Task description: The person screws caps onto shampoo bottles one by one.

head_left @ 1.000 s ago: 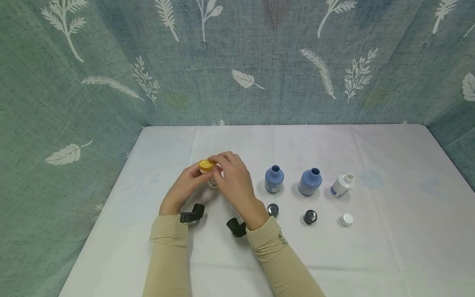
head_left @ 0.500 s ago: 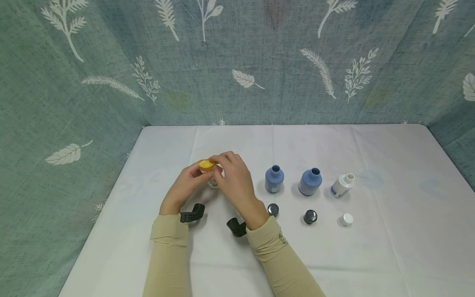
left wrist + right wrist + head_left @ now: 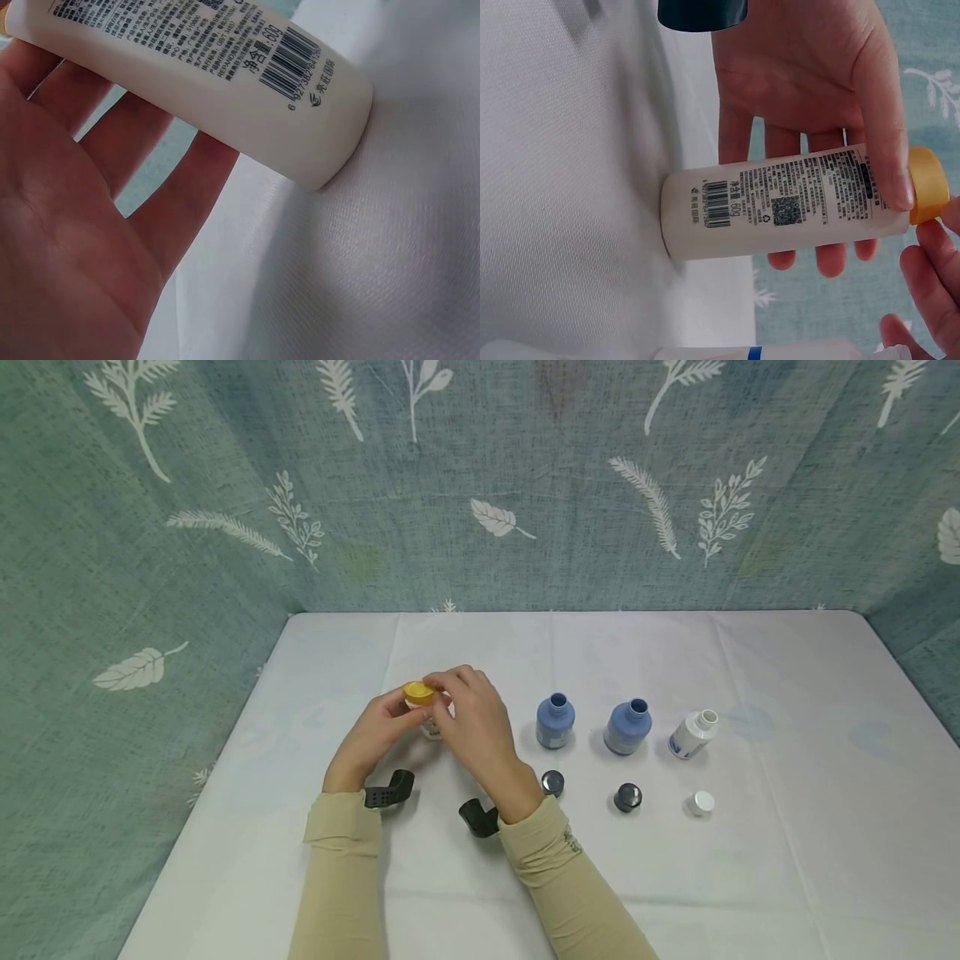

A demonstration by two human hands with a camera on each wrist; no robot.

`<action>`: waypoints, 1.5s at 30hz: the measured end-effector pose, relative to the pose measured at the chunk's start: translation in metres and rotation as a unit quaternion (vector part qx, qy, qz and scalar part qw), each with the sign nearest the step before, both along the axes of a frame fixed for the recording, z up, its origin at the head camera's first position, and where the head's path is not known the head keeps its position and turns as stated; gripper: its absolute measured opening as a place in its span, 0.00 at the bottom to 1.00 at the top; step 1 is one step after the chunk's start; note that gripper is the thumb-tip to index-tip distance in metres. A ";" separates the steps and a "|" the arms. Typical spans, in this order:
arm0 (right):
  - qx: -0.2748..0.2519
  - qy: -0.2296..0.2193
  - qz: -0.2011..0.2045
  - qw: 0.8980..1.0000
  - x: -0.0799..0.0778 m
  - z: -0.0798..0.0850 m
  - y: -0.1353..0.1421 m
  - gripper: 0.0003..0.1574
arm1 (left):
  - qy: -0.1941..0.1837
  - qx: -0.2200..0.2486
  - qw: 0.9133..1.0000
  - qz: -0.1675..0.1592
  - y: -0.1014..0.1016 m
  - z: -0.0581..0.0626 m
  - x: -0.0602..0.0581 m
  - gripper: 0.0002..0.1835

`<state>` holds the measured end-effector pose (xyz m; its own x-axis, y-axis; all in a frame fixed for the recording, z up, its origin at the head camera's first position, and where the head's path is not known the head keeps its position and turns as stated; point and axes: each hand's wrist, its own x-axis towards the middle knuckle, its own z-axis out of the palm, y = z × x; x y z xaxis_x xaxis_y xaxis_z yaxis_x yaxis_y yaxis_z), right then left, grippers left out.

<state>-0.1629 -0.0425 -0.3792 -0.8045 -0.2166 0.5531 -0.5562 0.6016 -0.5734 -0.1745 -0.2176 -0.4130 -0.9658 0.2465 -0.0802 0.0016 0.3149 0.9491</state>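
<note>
A white bottle (image 3: 780,206) with printed text and a barcode stands on the table, its yellow cap (image 3: 418,693) on top. My left hand (image 3: 375,731) holds the bottle near its neck; in the right wrist view the thumb lies along the printed side and several fingertips show beyond the far edge. My right hand (image 3: 476,718) pinches the cap from the right, its fingertips (image 3: 934,262) at the cap's edge. In the left wrist view the base of the bottle is right at the white cloth, while the cap is mostly out of frame.
Two blue bottles (image 3: 555,722) and a small white bottle (image 3: 692,735) stand uncapped to the right. In front of them lie two black caps (image 3: 627,797) and a white cap (image 3: 701,803). Patterned green fabric (image 3: 495,485) hangs behind the table.
</note>
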 end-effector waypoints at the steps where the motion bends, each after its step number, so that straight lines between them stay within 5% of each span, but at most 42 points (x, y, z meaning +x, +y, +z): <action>1: -0.001 0.001 0.000 1.000 0.000 0.000 0.000 0.12 | 0.002 -0.007 1.000 0.002 -0.001 -0.001 0.000 0.23; 7: 0.008 -0.002 0.002 1.000 0.000 0.000 -0.001 0.12 | 0.024 -0.032 0.999 0.005 -0.001 -0.001 0.000 0.20; 16: 0.004 0.005 0.009 1.000 0.001 0.000 -0.001 0.12 | 0.009 0.007 1.000 -0.009 0.008 0.019 0.007 0.20; 28: 0.008 0.004 0.025 1.000 0.001 0.001 -0.001 0.23 | 0.009 0.000 1.000 -0.027 -0.002 0.002 0.000 0.24; 38: 0.019 -0.001 0.031 0.999 0.001 0.001 0.000 0.25 | 0.009 0.014 0.999 -0.038 0.004 0.030 0.014 0.25; 45: 0.020 -0.003 0.023 1.000 0.000 0.001 0.000 0.24 | 0.005 0.039 0.999 -0.023 0.002 0.029 0.014 0.24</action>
<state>-0.1628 -0.0426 -0.3785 -0.7963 -0.2745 0.5391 -0.5803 0.5984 -0.5524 -0.1602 -0.2154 -0.3844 -0.9540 0.2957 -0.0494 0.0236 0.2384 0.9709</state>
